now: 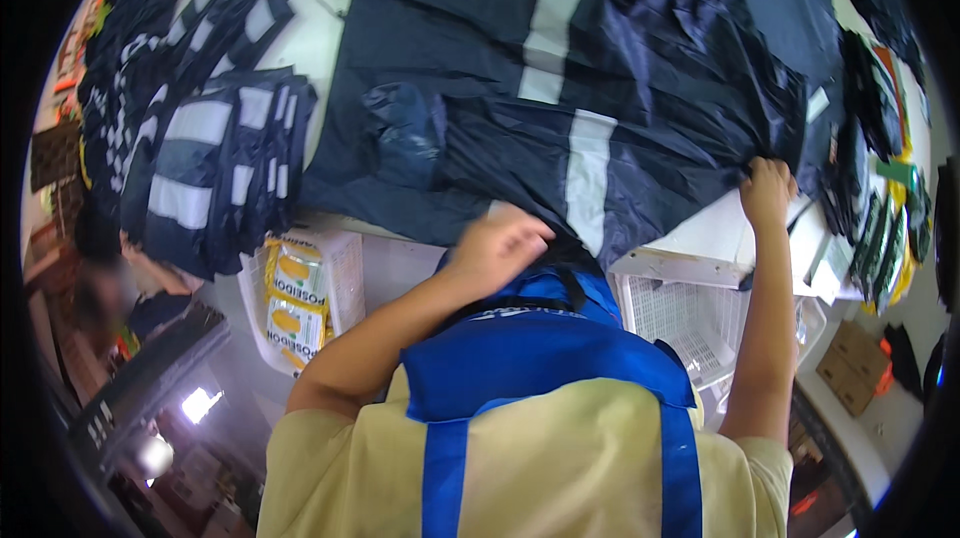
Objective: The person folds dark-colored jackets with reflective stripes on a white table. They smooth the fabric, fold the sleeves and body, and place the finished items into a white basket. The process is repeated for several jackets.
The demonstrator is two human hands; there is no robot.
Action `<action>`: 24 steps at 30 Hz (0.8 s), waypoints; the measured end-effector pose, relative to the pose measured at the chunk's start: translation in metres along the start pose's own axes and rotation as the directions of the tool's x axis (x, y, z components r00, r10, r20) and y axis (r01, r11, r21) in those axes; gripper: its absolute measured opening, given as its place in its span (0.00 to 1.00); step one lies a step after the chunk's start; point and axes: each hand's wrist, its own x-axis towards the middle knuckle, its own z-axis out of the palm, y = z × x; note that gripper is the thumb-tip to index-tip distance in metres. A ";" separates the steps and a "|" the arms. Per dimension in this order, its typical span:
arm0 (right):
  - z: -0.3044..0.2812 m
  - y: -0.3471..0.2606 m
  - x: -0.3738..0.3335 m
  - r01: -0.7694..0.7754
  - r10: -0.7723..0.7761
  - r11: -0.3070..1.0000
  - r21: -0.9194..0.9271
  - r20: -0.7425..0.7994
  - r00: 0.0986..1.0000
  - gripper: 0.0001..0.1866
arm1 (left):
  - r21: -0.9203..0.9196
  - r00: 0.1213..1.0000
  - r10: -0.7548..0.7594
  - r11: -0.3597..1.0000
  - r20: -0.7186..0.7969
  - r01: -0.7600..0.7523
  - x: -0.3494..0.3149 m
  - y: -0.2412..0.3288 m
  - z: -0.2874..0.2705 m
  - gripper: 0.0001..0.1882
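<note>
A large navy waterproof garment with pale grey reflective bands is spread over the white table, its near edge hanging at the front. On the right side my right hand is closed on a gathered, creased part of the garment. My left hand is at the garment's near edge, just in front of my blue apron. Its fingers look bent but are smeared by motion, so their hold on the cloth cannot be made out.
Folded dark garments with grey bands are stacked at the left. Packed garments lie at the right edge. Under the white table are a white basket with yellow packets and another white basket. Another person's arm shows far left.
</note>
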 end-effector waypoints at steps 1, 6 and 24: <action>-0.011 -0.020 -0.009 -0.069 0.079 0.995 0.077 -0.144 0.986 0.16 | 0.031 0.928 -0.007 0.999 -0.374 0.020 -0.008 -0.006 -0.015 0.17; -0.062 -0.165 -0.047 -0.011 0.088 0.442 0.897 -0.031 0.996 0.18 | -0.189 0.358 -0.369 0.874 -0.858 0.448 0.002 -0.087 -0.106 0.37; -0.170 -0.236 -0.005 -0.356 -0.347 -0.749 0.559 0.127 0.929 0.05 | -0.460 0.539 -0.077 0.631 -0.839 -0.625 0.033 0.062 -0.135 0.12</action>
